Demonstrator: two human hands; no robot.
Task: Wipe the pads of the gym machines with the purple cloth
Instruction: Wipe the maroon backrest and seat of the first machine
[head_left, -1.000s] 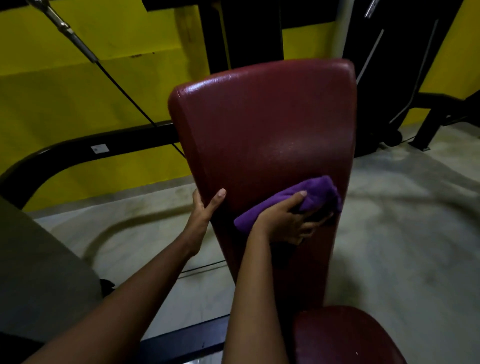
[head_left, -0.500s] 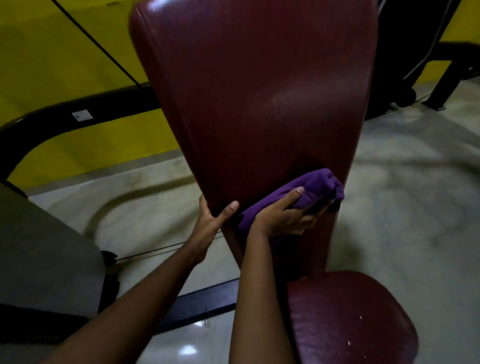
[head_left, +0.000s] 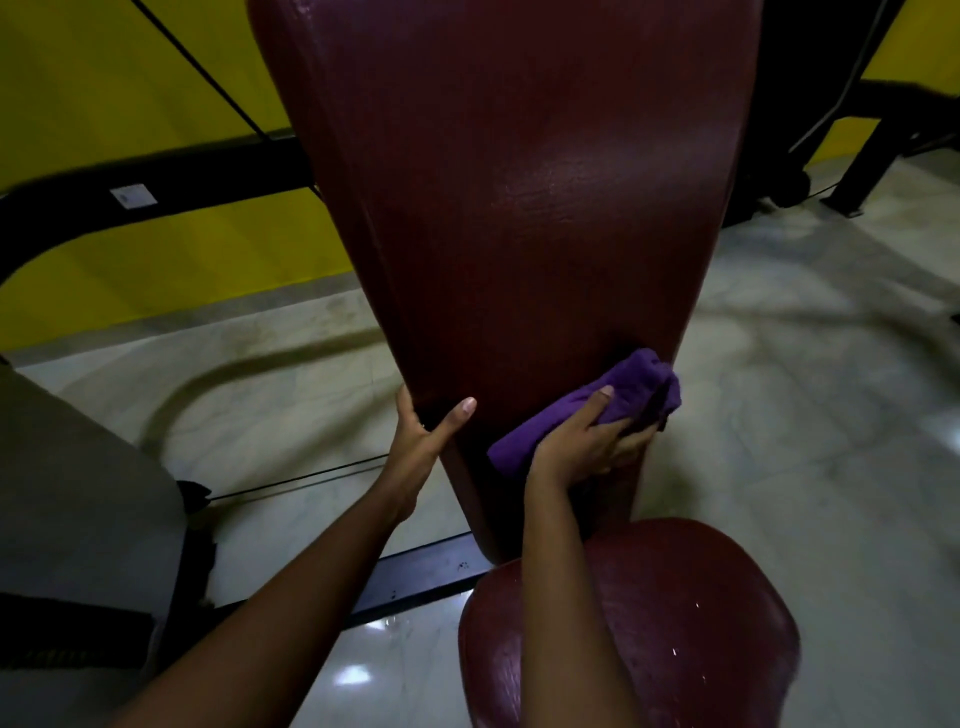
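While my left hand grips the back pad by its left edge, thumb across the face, I see my right hand curled round the folded purple cloth. It presses the cloth low near the right edge, lower than a second ago, just above the seat pad.

Wipe in contact: right hand presses the bunched purple cloth onto the lower right of the tall dark-red vinyl back pad.
left hand grips that pad's left edge at about the same height, thumb on the front face. Rounded dark-red vinyl seat pad below, right forearm crossing it. Behind: pale marble floor, black steel frame tube, yellow wall.
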